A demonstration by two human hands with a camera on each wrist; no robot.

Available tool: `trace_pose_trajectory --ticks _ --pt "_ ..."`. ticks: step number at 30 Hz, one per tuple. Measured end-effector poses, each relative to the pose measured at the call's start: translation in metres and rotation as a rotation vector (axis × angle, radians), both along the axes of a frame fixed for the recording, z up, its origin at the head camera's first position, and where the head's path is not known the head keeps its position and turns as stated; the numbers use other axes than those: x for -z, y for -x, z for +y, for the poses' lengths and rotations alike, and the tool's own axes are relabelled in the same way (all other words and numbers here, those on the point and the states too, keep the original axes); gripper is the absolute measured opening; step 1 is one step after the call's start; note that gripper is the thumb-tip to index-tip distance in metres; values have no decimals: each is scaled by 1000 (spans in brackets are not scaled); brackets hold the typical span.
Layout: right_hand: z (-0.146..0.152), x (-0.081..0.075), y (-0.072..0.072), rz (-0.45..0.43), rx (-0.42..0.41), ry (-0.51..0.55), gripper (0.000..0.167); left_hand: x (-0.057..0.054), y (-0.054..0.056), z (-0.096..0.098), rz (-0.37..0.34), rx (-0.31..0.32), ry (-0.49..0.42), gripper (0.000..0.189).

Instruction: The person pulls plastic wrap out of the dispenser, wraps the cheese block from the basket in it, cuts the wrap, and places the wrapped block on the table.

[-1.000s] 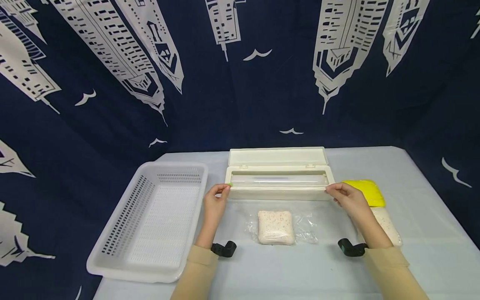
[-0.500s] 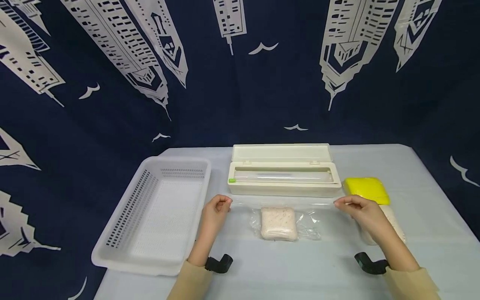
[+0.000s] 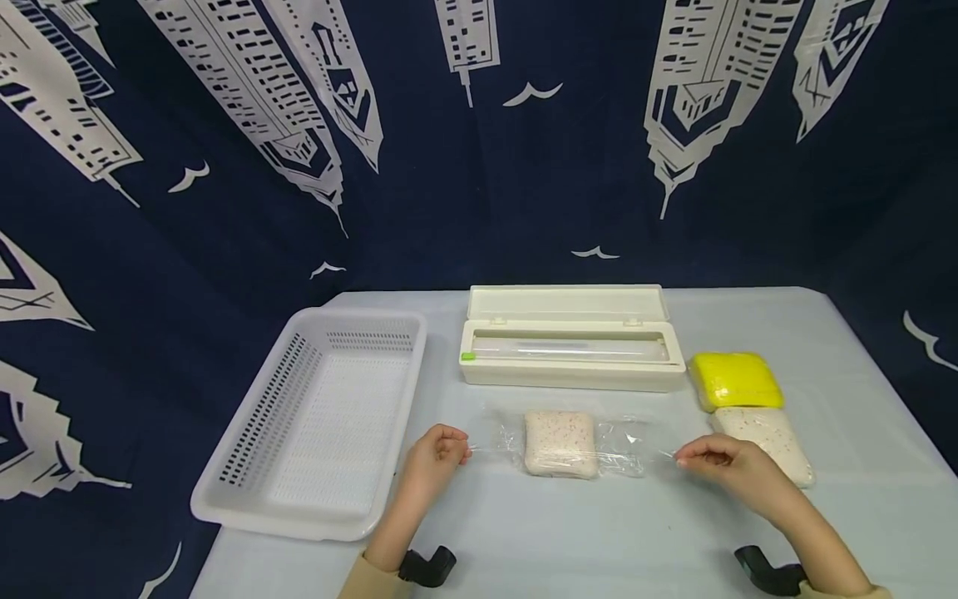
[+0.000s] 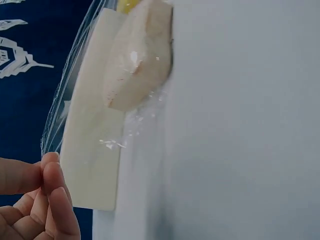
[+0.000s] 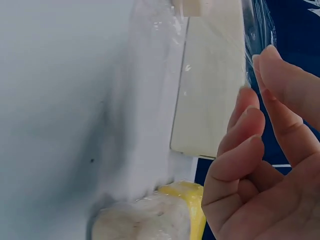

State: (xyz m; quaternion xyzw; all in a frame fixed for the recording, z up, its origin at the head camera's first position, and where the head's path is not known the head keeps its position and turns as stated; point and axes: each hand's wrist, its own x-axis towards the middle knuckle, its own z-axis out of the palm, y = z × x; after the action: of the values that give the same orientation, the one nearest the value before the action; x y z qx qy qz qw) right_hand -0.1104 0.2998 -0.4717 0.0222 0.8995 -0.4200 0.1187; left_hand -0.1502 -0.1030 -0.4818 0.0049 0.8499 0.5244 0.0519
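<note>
A sheet of clear cling film (image 3: 629,433) is stretched between my two hands over a pale, speckled square block (image 3: 560,443). My left hand (image 3: 434,462) pinches its left corner between thumb and fingertips. At the opposite corner, my right hand (image 3: 729,466) pinches the film with thumb and index finger. Gathered film (image 4: 65,95) runs from the left fingertips past the block in the left wrist view. Behind the block stands a cream cling film dispenser (image 3: 572,377), lid up, with a clear roll inside and a green slide cutter (image 3: 468,356) at its left end.
A white perforated basket (image 3: 217,487) stands on the left of the white table. At the right, a yellow wrapped block (image 3: 736,380) lies against another pale speckled block (image 3: 763,437) in film. Dark blue printed cloth (image 3: 486,200) hangs behind the table.
Both hands have drawn the film from the dispenser's front edge toward the person and over the speckled block. The green cutter, earlier by the left fingers, stays at the dispenser's left end.
</note>
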Motion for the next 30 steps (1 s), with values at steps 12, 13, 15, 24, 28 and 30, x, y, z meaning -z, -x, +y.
trace_pose_trajectory --ticks 12,13,15,24,28,30 --pt "-2 22 2 46 -64 -130 9 36 -7 5 61 10 211 9" --pt "-3 23 3 46 -66 -137 8 37 -7 6 66 5 223 10" --pt "-4 26 4 49 -71 -155 7 37 -8 7 66 1 236 11" --pt "-14 34 9 39 -76 -208 6 45 -8 12 85 18 322 14" --pt "-19 35 11 15 -59 -208 9 42 -8 14 90 8 367 15" --pt "-20 33 10 -12 -45 -188 15 40 -9 13 85 7 407 15"
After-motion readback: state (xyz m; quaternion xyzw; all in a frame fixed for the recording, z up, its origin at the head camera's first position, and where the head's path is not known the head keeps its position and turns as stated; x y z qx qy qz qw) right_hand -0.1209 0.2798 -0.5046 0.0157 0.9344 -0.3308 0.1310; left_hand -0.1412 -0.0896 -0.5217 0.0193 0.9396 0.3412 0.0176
